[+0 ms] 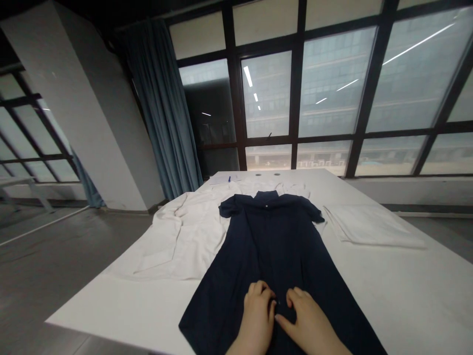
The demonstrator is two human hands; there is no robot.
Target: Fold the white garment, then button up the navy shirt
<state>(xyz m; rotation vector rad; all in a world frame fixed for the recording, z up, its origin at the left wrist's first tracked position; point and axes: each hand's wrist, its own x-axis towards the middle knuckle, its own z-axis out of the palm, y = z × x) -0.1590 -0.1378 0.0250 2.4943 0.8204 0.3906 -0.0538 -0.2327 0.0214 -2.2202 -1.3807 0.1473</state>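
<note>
A dark navy short-sleeved dress (pixel 273 241) with a collar lies flat on the white table (pixel 424 291), collar toward the windows. Both my hands rest close together on its front placket near the lower part. My left hand (pixel 257 310) has its fingers curled and pinched on the fabric. My right hand (pixel 308 318) also pinches the fabric there, thumb pointing toward the left hand. A small button seems to sit between the fingertips.
A white garment (pixel 177 236) is spread left of the dress. A folded white cloth (pixel 369 224) lies to the right. A blue pen (pixel 229 179) and paper sit at the table's far end. Blue curtain (pixel 166 108) and windows stand behind.
</note>
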